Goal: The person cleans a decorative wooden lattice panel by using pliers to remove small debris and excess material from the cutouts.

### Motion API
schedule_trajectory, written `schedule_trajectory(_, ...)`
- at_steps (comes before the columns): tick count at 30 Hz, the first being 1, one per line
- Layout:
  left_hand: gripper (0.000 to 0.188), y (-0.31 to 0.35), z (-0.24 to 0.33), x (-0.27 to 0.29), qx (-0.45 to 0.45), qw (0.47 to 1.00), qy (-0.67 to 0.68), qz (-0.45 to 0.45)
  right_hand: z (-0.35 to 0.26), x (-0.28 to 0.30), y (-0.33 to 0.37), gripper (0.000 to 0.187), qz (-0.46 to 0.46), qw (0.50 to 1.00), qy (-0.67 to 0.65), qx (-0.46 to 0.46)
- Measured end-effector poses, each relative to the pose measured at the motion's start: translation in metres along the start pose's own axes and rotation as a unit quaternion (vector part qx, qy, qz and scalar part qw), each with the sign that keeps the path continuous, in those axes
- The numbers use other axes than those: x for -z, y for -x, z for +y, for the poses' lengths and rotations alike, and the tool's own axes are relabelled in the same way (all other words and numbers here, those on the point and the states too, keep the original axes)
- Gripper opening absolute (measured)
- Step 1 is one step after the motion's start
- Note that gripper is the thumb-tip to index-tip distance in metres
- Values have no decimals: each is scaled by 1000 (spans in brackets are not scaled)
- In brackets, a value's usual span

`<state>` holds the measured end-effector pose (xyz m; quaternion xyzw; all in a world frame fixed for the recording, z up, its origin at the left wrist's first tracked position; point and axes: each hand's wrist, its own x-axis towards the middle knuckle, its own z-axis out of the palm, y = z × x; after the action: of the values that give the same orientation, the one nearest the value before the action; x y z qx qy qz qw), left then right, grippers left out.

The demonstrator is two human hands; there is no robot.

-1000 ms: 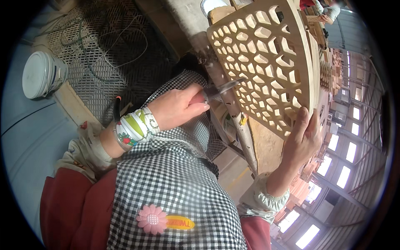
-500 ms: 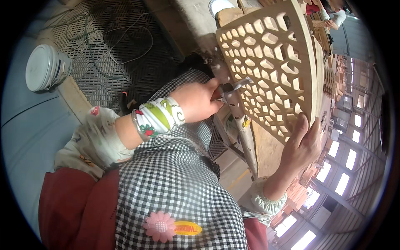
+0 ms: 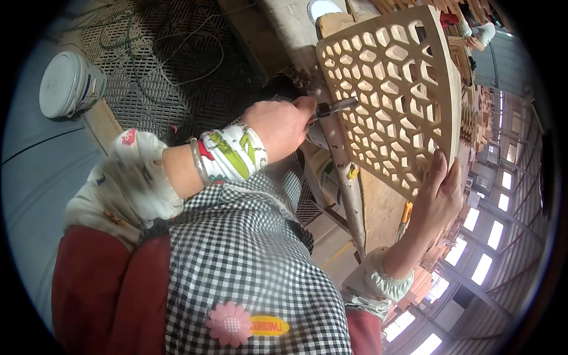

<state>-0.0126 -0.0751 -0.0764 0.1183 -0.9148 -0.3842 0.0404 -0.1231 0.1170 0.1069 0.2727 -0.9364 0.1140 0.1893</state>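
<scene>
A pale wooden panel (image 3: 408,53) pierced with many honeycomb-shaped holes stands tilted on a workbench. My left hand (image 3: 281,127) grips a slim metal tool (image 3: 334,107) whose tip pokes into one of the holes on the panel's left side. My right hand (image 3: 438,198) presses flat against the panel's lower right edge and holds it steady. Patterned sleeve covers and a checked apron (image 3: 248,260) fill the lower middle of the view.
A white bucket (image 3: 68,83) stands on the floor at the upper left beside a black grid mat (image 3: 165,65) with loose cables. A worn wooden bench edge (image 3: 346,177) runs under the panel. Stacks of similar wooden pieces and another person (image 3: 482,32) are at the far right.
My left hand with the tool has risen and shifted right to a higher hole. The panel has tilted a little, and my right hand stays on its lower edge.
</scene>
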Motion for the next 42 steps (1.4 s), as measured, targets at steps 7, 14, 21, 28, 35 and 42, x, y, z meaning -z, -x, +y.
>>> schedule_trajectory(7, 25, -11, 12, -2, 0, 998, -61, 8, 4, -2, -1, 31, 10, 999, 26, -18)
schedule_trajectory(14, 24, -23, 24, -9, 2, 993, -109, 42, 6, -6, 0, 40, 41, 998, 50, 4)
schedule_trajectory(21, 32, 17, 25, 19, 55, 995, -80, -11, 6, -5, 1, 43, 52, 996, 70, 17)
schedule_trajectory(28, 36, 21, 27, 27, 23, 997, -79, -7, 1, -3, 4, 48, 75, 989, 115, 51)
schedule_trajectory(35, 36, 28, 37, 32, 44, 996, -78, -12, 3, -4, 3, 48, 79, 988, 120, 47)
schedule_trajectory(42, 40, 3, 49, 36, 28, 996, -83, -20, -1, -2, 6, 50, 88, 988, 110, 55)
